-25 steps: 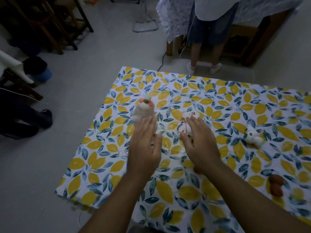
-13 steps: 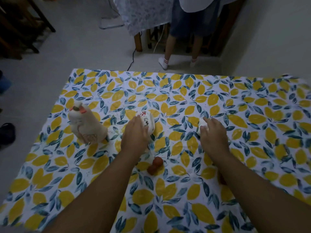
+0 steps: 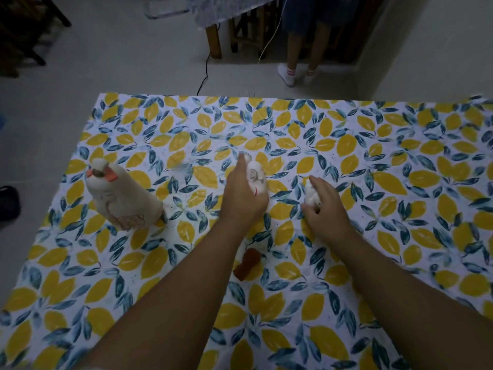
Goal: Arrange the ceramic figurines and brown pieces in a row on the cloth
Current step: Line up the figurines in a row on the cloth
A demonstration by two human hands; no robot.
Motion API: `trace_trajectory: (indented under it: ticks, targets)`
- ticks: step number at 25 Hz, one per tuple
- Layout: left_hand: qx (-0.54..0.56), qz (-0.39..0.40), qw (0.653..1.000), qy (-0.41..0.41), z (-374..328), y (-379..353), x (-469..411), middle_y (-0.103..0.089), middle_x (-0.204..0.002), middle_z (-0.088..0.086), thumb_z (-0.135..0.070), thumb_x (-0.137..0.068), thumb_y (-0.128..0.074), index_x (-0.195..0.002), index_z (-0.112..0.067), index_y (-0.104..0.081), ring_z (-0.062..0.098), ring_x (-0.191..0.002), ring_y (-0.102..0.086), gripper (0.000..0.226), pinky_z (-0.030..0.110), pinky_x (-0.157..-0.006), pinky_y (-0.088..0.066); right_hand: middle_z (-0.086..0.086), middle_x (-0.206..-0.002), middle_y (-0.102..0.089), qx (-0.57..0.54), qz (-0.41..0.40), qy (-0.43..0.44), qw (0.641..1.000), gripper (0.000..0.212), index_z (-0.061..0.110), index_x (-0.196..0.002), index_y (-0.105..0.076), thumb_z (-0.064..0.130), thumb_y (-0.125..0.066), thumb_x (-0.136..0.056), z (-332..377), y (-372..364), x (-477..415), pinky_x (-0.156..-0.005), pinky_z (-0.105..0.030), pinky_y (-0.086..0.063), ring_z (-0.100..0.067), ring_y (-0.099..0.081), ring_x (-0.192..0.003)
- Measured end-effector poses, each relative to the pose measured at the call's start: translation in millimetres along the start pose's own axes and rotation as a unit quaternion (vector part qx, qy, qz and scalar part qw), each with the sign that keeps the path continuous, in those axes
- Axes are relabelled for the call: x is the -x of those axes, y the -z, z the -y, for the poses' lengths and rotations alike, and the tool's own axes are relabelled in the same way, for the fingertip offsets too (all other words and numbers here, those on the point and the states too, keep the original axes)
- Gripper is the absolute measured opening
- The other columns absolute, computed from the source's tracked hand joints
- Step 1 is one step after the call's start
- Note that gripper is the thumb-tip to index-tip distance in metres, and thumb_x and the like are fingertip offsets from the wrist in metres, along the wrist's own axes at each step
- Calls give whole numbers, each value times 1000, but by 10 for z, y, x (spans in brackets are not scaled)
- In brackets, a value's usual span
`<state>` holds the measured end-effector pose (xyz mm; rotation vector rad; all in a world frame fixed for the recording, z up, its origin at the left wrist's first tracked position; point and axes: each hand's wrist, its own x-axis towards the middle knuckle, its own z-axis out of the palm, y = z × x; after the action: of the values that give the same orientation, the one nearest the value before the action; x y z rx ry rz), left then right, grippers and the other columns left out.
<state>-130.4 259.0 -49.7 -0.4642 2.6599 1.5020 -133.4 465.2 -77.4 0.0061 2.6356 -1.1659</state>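
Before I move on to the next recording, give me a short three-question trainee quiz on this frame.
1. True or false: the left hand is on the tall figurine.
2. Which lies nearest the camera? A) the tall figurine B) the brown piece C) the small white figurine
3. Fill in: the right hand covers the small white figurine from its ____ side.

Key
1. False: it is on the middle figurine; the tall one stands alone at the left.
2. B, between the forearms on the cloth.
3. Right.
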Motion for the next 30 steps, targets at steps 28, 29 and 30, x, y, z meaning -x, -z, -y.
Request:
trace_trajectory:
  ticks: [28, 29, 30]
  targets:
    - [-169, -38, 985, -9, 548, 580, 606, -32, -161, 8, -11, -93, -64, -154, -9, -29, 24, -146, -31, 70, 39, -112, -37, -10, -161, -40, 105, 37, 52, 992, 63, 10, -153, -42, 12, -68, -95, 594, -791, 462, -121, -38, -30, -25, -31, -151]
    - [-167, -39, 985, -11, 555, 583, 602, -33, -161, 8, -11, -93, -64, -154, -9, -29, 24, -146, -31, 70, 39, -112, -37, -10, -162, -39, 103, 36, 52, 993, 63, 10, -153, -42, 11, -68, -95, 584, -801, 478, -121, -38, -30, -24, -30, -151]
    - [-165, -38, 985, -12, 556, 581, 604, -33, -160, 8, -12, -93, -64, -154, -9, -29, 24, -146, -31, 70, 38, -113, -36, -10, -162, -39, 99, 34, 53, 993, 63, 9, -153, -42, 10, -67, -95, 575, -802, 490, -121, -38, -29, -24, -30, -152]
